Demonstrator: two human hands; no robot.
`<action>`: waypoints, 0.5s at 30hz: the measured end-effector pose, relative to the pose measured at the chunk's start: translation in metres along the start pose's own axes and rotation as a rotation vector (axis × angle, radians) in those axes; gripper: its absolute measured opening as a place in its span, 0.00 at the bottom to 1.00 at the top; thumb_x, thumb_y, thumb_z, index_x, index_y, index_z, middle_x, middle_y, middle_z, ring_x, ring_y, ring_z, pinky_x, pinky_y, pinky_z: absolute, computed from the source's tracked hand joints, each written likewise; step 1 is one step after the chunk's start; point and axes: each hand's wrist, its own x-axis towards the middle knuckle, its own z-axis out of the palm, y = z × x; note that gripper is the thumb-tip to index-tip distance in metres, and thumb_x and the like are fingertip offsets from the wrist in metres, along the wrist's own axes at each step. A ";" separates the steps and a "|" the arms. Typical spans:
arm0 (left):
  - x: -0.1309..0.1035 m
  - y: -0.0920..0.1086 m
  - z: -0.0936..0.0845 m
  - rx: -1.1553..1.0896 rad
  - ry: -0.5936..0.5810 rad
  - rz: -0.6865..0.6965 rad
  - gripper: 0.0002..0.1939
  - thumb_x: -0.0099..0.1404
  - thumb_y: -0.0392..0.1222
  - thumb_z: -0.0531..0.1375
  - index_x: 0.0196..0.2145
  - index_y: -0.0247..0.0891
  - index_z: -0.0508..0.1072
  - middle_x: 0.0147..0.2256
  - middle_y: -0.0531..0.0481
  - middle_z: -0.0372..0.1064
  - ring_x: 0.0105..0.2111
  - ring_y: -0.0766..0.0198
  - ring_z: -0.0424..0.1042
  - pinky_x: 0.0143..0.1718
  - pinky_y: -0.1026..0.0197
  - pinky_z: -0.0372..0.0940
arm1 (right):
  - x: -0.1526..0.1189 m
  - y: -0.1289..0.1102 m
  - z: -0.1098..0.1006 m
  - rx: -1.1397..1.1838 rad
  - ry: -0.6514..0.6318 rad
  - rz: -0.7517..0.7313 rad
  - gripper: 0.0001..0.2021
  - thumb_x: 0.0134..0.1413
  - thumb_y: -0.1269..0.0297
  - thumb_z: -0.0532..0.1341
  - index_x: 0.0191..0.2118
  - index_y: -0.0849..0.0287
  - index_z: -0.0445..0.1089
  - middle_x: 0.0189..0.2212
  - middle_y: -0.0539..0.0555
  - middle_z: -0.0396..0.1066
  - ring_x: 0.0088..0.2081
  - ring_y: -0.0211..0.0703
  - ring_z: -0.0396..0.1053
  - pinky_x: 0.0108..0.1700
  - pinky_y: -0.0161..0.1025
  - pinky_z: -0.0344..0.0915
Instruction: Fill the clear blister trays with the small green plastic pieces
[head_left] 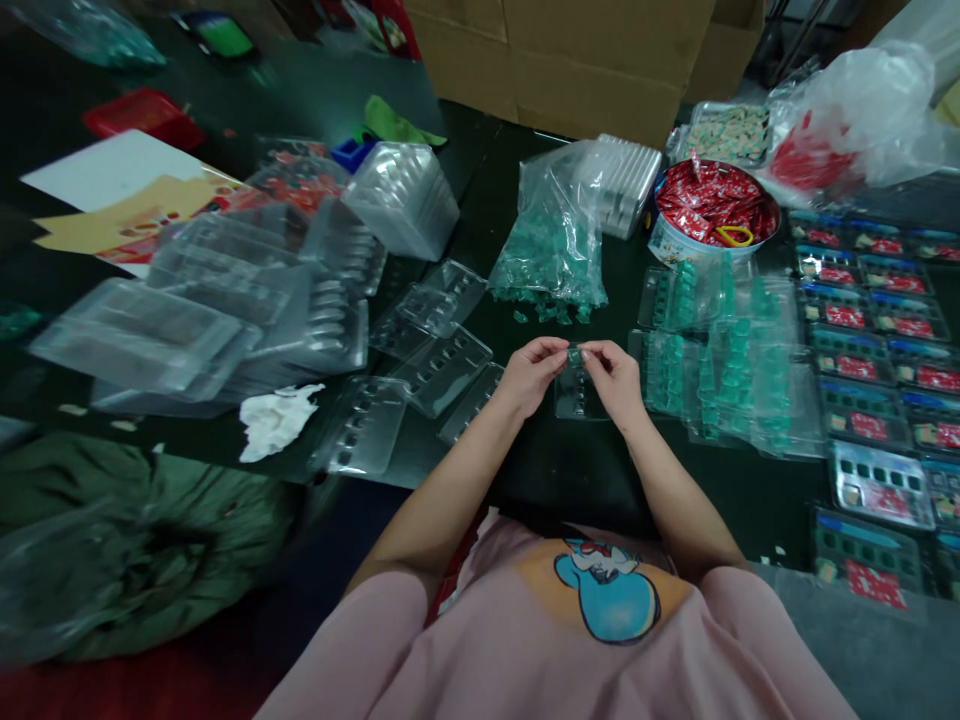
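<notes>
My left hand (531, 376) and my right hand (616, 380) meet in front of me, thumbs and fingertips pinched at a small green translucent piece (574, 356). It sits at the far end of a clear plastic blister tray (579, 400) with a row of small pockets. Just beyond my fingers, an open clear bag (551, 235) spills green pieces (556, 304) onto the table. Left of my left hand lie several loose clear trays (444, 370). Beside my right hand, overlapping trays (739, 375) hold rows of green pieces. My fingertips partly hide the piece.
Stacks of clear plastic covers (142, 335) and a crumpled white tissue (276, 420) lie to the left. A round tin (679, 245) of red packets stands at the back right. Filled packs (859, 368) line the right side. A cardboard box (562, 65) stands behind.
</notes>
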 end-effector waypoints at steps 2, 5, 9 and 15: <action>0.000 0.000 -0.001 0.014 -0.009 0.000 0.13 0.48 0.37 0.73 0.32 0.35 0.77 0.29 0.53 0.71 0.29 0.71 0.69 0.36 0.67 0.65 | 0.000 0.002 0.000 0.030 0.001 0.020 0.10 0.60 0.57 0.58 0.39 0.55 0.74 0.36 0.53 0.75 0.36 0.42 0.71 0.39 0.40 0.68; 0.001 0.000 -0.003 0.029 -0.029 0.008 0.14 0.48 0.38 0.73 0.33 0.36 0.77 0.28 0.54 0.69 0.29 0.71 0.67 0.35 0.67 0.64 | 0.000 0.004 0.000 0.059 -0.030 0.020 0.11 0.59 0.56 0.59 0.39 0.55 0.74 0.36 0.53 0.74 0.35 0.41 0.71 0.39 0.40 0.68; -0.002 0.002 -0.005 0.035 -0.085 0.016 0.16 0.48 0.38 0.73 0.35 0.36 0.77 0.29 0.53 0.69 0.30 0.71 0.67 0.35 0.68 0.64 | 0.000 -0.001 -0.002 0.096 -0.074 0.012 0.09 0.59 0.57 0.58 0.37 0.55 0.72 0.35 0.51 0.73 0.33 0.39 0.70 0.38 0.39 0.67; -0.009 0.007 0.001 0.038 -0.150 -0.022 0.16 0.49 0.39 0.73 0.36 0.37 0.76 0.31 0.53 0.70 0.31 0.70 0.68 0.37 0.66 0.64 | -0.004 0.000 0.006 0.104 0.003 0.062 0.10 0.61 0.55 0.55 0.35 0.55 0.67 0.29 0.49 0.68 0.32 0.39 0.67 0.37 0.37 0.65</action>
